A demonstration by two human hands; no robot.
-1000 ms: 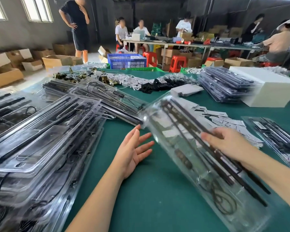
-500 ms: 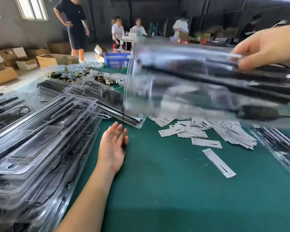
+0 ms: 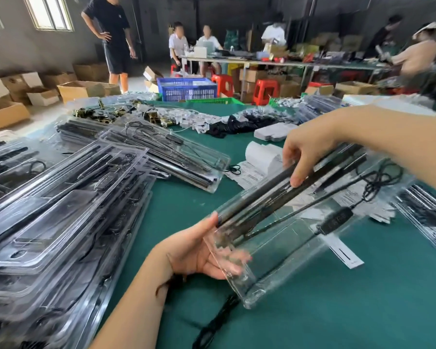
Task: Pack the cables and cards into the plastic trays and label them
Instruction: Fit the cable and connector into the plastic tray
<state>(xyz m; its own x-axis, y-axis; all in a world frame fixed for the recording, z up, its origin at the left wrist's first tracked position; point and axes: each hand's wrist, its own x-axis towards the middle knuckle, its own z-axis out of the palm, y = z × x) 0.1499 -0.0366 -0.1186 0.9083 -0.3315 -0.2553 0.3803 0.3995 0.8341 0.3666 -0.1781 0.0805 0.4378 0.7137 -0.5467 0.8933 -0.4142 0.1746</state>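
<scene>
A clear plastic tray [image 3: 282, 248] holding black rods and a black cable hangs tilted above the green table, its near end low, its far end to the right. My left hand [image 3: 196, 250] grips the near end, thumb on top and fingers under the plastic. My right hand [image 3: 305, 152] pinches the tray's upper edge near the rods. White labels [image 3: 252, 170] lie spread on the table behind the tray, and one strip label [image 3: 345, 253] lies under its right side.
A tall stack of packed trays [image 3: 56, 210] fills the left. More trays [image 3: 166, 152] lie in the middle and at the right edge [image 3: 428, 215]. A loose black cable [image 3: 217, 321] lies near the front. People work at tables behind.
The tray has come down from high on the right to the middle. My left hand has lifted off the table and taken hold of the tray's near end.
</scene>
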